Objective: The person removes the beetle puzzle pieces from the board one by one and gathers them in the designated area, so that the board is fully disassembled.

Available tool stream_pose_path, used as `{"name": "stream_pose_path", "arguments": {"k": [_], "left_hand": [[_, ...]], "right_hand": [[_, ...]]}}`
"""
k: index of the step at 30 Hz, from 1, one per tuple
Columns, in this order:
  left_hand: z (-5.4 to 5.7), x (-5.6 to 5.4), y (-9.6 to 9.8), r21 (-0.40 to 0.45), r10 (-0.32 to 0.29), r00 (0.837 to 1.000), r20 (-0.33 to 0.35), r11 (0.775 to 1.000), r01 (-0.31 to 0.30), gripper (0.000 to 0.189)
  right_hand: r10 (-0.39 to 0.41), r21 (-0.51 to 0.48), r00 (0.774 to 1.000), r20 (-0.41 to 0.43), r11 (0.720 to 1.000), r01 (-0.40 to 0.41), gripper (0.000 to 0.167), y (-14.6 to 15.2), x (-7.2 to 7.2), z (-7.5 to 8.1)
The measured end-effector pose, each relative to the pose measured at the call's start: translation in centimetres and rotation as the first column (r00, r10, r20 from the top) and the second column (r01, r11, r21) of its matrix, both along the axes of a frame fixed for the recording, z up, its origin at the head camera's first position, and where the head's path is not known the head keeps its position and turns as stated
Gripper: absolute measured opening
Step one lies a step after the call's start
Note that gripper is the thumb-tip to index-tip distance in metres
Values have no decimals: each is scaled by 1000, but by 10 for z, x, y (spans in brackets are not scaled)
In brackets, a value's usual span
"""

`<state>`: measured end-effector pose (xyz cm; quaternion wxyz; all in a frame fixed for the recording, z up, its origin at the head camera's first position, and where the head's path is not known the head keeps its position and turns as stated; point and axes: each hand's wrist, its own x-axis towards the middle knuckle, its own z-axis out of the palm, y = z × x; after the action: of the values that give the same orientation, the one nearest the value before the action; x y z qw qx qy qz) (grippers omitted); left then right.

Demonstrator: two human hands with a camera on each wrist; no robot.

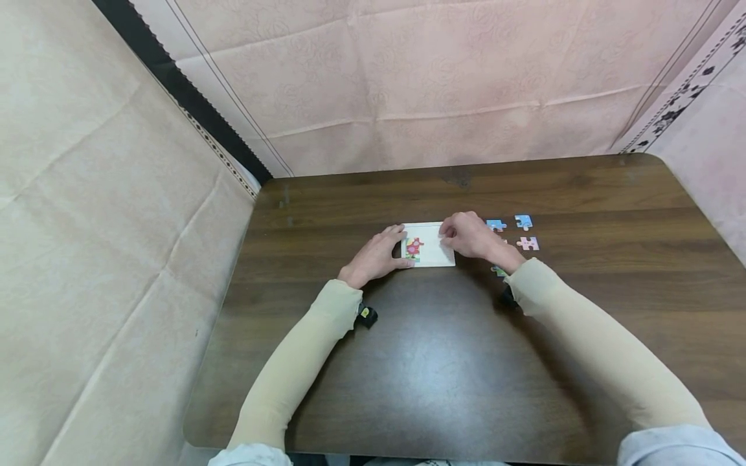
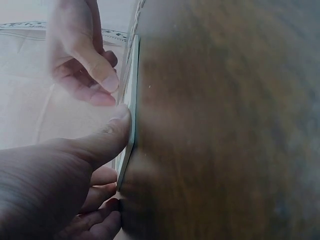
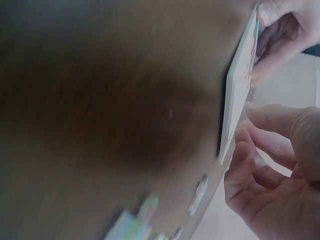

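A white puzzle board [image 1: 430, 252] lies on the table, with joined puzzle pieces [image 1: 413, 248] showing a red-pink figure on its left part. My left hand [image 1: 380, 254] grips the board's left side, thumb at the near edge and fingers at the far corner. Over the board's right part is my right hand [image 1: 469, 234], fingers bent, thumb and forefinger tips close together. In the right wrist view, the right hand [image 3: 280, 160] hovers beside the board [image 3: 240, 90]; whether a piece sits between its fingertips cannot be made out.
Right of the board lie loose pieces: a blue one [image 1: 496, 224], another blue one [image 1: 523, 222], a pink one [image 1: 528, 244] and a green one [image 1: 498, 271] partly behind the right wrist. The brown wooden table [image 1: 408, 362] meets pale cloth hangings [image 1: 373, 84] at its back.
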<state>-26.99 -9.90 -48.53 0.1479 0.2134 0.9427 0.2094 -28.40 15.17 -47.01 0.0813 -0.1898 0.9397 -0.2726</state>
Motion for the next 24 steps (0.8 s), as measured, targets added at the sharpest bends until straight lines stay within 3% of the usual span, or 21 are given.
{"name": "stream_pose_path", "arguments": {"k": [8,16,24], "left_hand": [[-3,0,0,8,-14,1000,1,1000,14,81],[-3,-1,-1,26,-10,1000,-5,1000,10,81],[-2,-1,1,17,-19,999,-43,1000,20,73]], "right_hand": [[87,-15,996,8,996,-86,24,-20,1,-6],[71,-3,997,-27,997,-71,19,-37,1,-10],[59,39,998,14,997,-59,17,-45,-2,-8]]}}
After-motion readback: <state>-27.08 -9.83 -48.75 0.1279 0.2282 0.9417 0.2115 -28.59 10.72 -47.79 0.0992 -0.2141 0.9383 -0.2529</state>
